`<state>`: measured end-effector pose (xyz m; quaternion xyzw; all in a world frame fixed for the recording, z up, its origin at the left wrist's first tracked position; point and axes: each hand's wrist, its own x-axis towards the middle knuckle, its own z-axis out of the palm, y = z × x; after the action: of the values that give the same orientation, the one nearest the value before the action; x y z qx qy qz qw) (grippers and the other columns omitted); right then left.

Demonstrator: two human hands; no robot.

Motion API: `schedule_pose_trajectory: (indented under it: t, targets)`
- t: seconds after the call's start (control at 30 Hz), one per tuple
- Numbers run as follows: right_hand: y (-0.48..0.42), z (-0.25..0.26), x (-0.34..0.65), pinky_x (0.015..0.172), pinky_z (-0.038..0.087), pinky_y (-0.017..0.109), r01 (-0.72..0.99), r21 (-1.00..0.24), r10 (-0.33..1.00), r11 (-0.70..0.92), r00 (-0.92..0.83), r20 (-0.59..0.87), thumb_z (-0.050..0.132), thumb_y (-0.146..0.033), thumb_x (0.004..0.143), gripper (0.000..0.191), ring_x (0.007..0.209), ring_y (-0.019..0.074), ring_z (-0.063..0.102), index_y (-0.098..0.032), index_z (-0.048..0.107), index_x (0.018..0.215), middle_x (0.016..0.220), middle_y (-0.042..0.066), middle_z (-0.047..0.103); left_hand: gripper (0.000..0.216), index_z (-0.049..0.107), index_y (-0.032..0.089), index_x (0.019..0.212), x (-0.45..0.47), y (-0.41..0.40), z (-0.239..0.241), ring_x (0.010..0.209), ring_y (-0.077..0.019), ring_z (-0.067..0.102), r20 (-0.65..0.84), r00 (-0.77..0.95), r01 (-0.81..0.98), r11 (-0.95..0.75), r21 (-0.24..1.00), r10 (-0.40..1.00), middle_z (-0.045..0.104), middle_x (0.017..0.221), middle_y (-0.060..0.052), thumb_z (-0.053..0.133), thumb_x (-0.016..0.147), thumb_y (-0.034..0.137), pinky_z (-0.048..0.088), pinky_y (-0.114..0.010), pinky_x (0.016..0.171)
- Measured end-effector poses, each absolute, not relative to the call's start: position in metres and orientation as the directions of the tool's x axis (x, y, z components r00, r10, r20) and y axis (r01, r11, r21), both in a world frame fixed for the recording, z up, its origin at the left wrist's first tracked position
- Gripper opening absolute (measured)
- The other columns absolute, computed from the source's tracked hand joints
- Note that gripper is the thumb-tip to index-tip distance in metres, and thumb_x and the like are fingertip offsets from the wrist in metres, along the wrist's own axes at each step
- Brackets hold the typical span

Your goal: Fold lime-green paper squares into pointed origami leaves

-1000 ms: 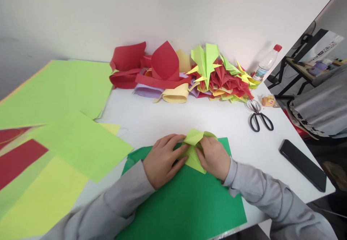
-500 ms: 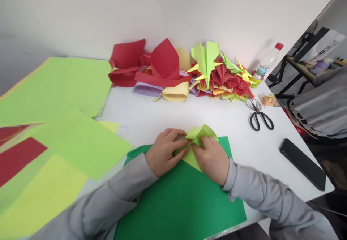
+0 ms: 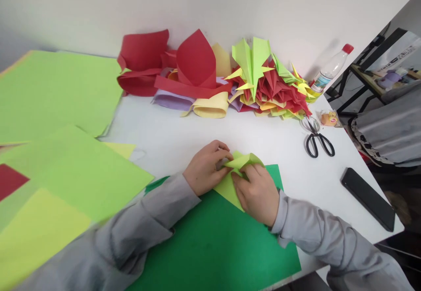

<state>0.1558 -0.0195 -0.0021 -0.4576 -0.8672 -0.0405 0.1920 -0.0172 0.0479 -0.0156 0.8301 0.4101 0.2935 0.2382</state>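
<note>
A partly folded piece of yellow-green paper (image 3: 228, 190) lies over the far part of a dark green sheet (image 3: 217, 243), with one flap lifted. My left hand (image 3: 208, 167) pinches the paper's left edge near the raised flap, thumb and fingers drawn together. From the right, my right hand (image 3: 258, 190) grips the same paper, its fingers tucked under the curled flap and its thumb at the middle. Some of its fingertips are hidden by the flap.
Light green sheets (image 3: 66, 94) cover the table's left side. Rolled red paper (image 3: 197, 58) and a pile of folded paper pieces (image 3: 269, 85) stand along the wall. On the right are black-handled scissors (image 3: 319, 144), a black phone (image 3: 367, 199), a plastic bottle (image 3: 332, 69) and a small packet (image 3: 329, 118).
My left hand has moved up to the flap's left edge, and the flap now folds lower toward me. My right hand stays nearly in place. The view has shifted slightly.
</note>
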Motion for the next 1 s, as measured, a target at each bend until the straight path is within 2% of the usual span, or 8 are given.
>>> schedule_pose_trajectory:
  t: [0.13,0.3,0.5,0.63,0.73,1.0]
  targets:
    - [-0.021,-0.002,0.156,0.073,0.046,0.038,0.795,-0.166,0.786,0.583,-0.500,0.364,0.046,-0.021,0.092,0.025,0.083,0.0231,0.051,-0.012,0.067,0.101,0.087,0.012,0.059,0.012,0.064,0.018,0.072,-0.014,0.050,-0.020,0.085,-0.0188,0.060,0.267,0.462,0.570,-0.513,0.642,0.846,0.060,0.094,-0.006,0.053,0.072,0.018,0.051,-0.033,0.076]
    - [-0.022,-0.004,0.158,0.079,0.048,0.040,0.768,-0.217,0.777,0.602,-0.502,0.379,0.046,-0.022,0.092,0.026,0.093,0.0241,0.054,-0.012,0.067,0.104,0.105,0.014,0.064,0.010,0.062,0.017,0.066,-0.010,0.051,-0.024,0.081,-0.0195,0.059,0.252,0.436,0.594,-0.487,0.640,0.864,0.060,0.091,-0.007,0.052,0.069,0.017,0.051,-0.033,0.070]
    - [-0.022,-0.007,0.158,0.081,0.048,0.040,0.772,-0.160,0.759,0.616,-0.526,0.383,0.046,-0.021,0.092,0.025,0.095,0.0248,0.056,-0.012,0.066,0.103,0.110,0.013,0.065,0.013,0.061,0.016,0.070,-0.011,0.049,-0.021,0.082,-0.0205,0.059,0.302,0.476,0.580,-0.553,0.598,0.826,0.061,0.091,-0.008,0.048,0.071,0.015,0.051,-0.035,0.071]
    - [-0.022,-0.006,0.157,0.079,0.048,0.041,0.771,-0.154,0.757,0.619,-0.532,0.378,0.046,-0.022,0.092,0.025,0.091,0.0251,0.055,-0.011,0.066,0.102,0.102,0.014,0.067,0.015,0.064,0.015,0.072,-0.016,0.051,-0.018,0.082,-0.0191,0.062,0.271,0.506,0.496,-0.533,0.685,0.819,0.062,0.094,-0.009,0.049,0.073,0.020,0.053,-0.032,0.071]
    - [-0.022,-0.005,0.157,0.079,0.047,0.041,0.763,-0.156,0.749,0.627,-0.534,0.392,0.048,-0.022,0.092,0.025,0.091,0.0253,0.055,-0.008,0.065,0.103,0.105,0.016,0.066,0.021,0.066,0.015,0.071,-0.022,0.052,-0.015,0.086,-0.0194,0.065,0.224,0.512,0.437,-0.476,0.763,0.829,0.064,0.097,-0.010,0.049,0.076,0.026,0.054,-0.031,0.073]
    - [-0.021,-0.006,0.158,0.076,0.046,0.039,0.746,-0.132,0.709,0.653,-0.541,0.451,0.047,-0.022,0.092,0.027,0.089,0.0248,0.053,-0.007,0.066,0.102,0.102,0.013,0.068,0.019,0.065,0.018,0.062,-0.026,0.054,-0.010,0.082,-0.0186,0.066,0.135,0.460,0.441,-0.358,0.823,0.877,0.070,0.096,-0.007,0.053,0.071,0.028,0.054,-0.029,0.071]
